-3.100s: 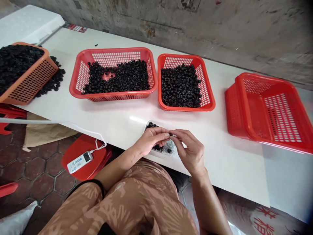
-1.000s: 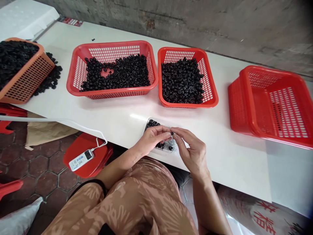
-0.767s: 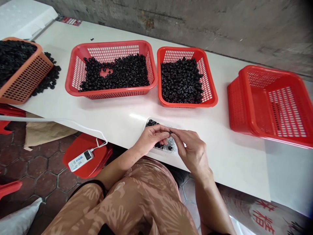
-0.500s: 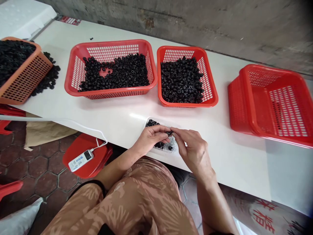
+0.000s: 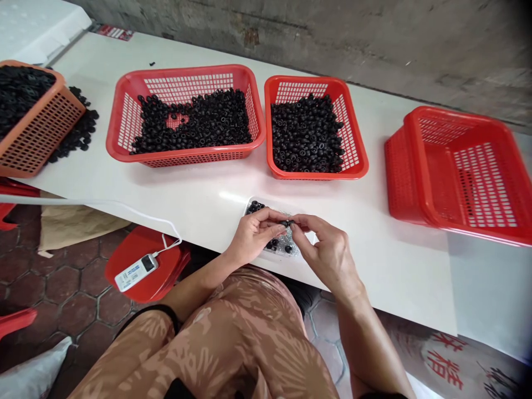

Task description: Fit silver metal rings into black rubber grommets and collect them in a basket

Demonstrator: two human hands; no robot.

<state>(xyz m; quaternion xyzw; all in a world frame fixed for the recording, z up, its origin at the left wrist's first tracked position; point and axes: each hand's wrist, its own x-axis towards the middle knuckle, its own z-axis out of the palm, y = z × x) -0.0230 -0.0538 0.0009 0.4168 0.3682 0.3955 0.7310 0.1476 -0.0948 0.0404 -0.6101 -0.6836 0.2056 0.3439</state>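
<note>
My left hand (image 5: 253, 237) and my right hand (image 5: 326, 250) meet fingertip to fingertip over a small clear tray (image 5: 254, 205) at the near edge of the white table (image 5: 195, 191). Both hands are closed in a pinch on a small black ring part (image 5: 286, 223) held between them. The tray holds several black rings and small shiny metal pieces, partly hidden under my fingers.
Two red baskets (image 5: 124, 119) (image 5: 356, 149) of black rings stand behind the tray. An orange basket (image 5: 45, 124) heaped with rings sits far left, stacked red baskets (image 5: 399, 166) far right. A red stool (image 5: 141, 255) with a white device (image 5: 136, 272) and cable is below left.
My hands have stayed over the small tray, fingers working the black ring between them. The view has drifted slightly, nothing else moved.
</note>
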